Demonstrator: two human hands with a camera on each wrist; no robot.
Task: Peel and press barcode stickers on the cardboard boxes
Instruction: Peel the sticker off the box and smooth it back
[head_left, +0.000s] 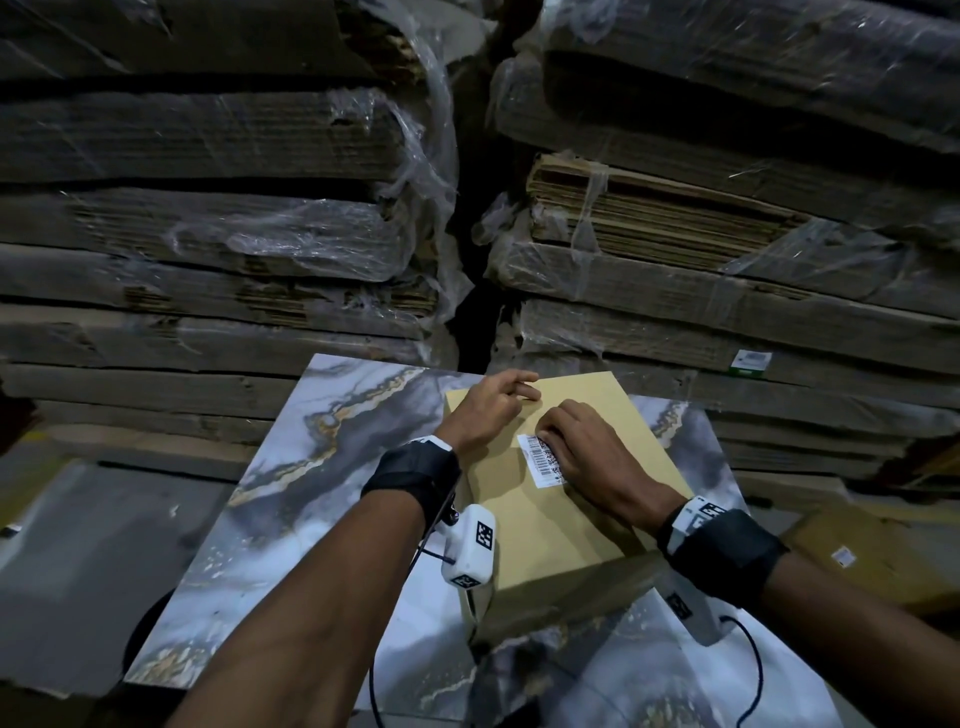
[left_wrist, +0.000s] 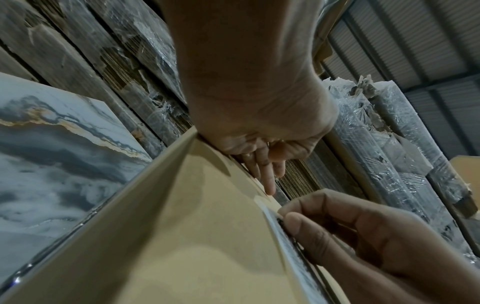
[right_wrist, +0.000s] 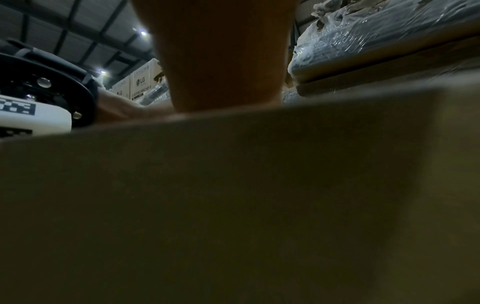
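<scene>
A tan cardboard box lies flat on a marble-patterned table. A white barcode sticker lies on the box top. My right hand covers the sticker's right edge with curled fingers. In the left wrist view the right hand pinches the sticker at its edge with thumb and forefinger. My left hand rests on the box's far left corner with straight fingers and holds nothing. The right wrist view shows mostly the box's dark side.
Tall stacks of flattened cardboard in plastic wrap stand just behind the table. Another cardboard box with a small label sits low at the right. Grey floor lies to the left of the table.
</scene>
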